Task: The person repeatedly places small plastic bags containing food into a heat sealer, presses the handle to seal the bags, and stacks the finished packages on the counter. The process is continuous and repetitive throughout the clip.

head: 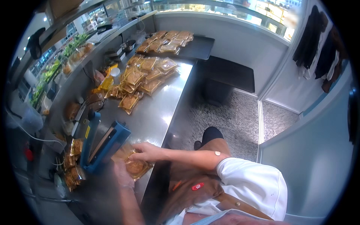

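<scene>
My left hand (123, 173), in what looks like a clear plastic glove, grips the near side of a clear bag holding a round golden-brown baked item (136, 167) on a gold tray. My right hand (147, 152) holds the bag's other side, with thumb and fingers over its upper end. The bag's end points at a blue impulse heat sealer (108, 144). The sealer's hinged arm (91, 129) is raised, and the bag's end stops just short of its base.
Packaged baked goods (150, 71) are heaped farther along the steel counter (150, 119), with more on a dark tray (198, 46). Several packs (73, 166) stand beyond the sealer. A knife (78, 118) lies near the left wall. A black surface (230, 73) juts out beside the counter.
</scene>
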A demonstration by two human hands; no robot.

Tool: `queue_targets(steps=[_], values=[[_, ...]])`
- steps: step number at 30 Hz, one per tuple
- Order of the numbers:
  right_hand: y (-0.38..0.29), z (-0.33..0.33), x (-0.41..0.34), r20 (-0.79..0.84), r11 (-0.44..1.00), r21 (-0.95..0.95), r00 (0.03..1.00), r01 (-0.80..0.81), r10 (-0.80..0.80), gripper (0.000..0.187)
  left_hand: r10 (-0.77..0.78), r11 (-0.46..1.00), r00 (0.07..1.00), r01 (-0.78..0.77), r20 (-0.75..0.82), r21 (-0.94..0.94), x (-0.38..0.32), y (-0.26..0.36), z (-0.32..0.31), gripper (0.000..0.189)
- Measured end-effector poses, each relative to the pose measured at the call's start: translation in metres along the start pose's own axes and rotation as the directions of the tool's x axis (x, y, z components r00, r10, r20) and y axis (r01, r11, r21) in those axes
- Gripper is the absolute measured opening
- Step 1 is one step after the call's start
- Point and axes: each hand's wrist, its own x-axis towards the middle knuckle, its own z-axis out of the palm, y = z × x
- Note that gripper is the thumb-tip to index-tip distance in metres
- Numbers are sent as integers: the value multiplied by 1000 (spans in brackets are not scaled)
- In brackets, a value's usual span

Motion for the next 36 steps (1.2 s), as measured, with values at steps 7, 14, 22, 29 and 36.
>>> queue_targets(steps=[7,14,22,29,36], values=[[-4,5,-5,-118,996,1,989,87,-87,42,24,997,1000,-24,2,70,13,-9,-9,50],[0,6,-4,-147,996,-22,985,91,-93,44,60,998,995,-62,-74,-32,8,2,15,45],[-1,10,-2,-129,996,92,992,13,-1,41,184,983,981,-185,-54,-19,9,-10,2,33],[14,17,0,-161,949,315,985,-10,63,25,175,977,983,-167,-50,134,0,-15,5,27],[-17,11,1,-183,846,507,939,-163,291,21,143,989,985,-138,-94,49,-5,-5,13,32]])
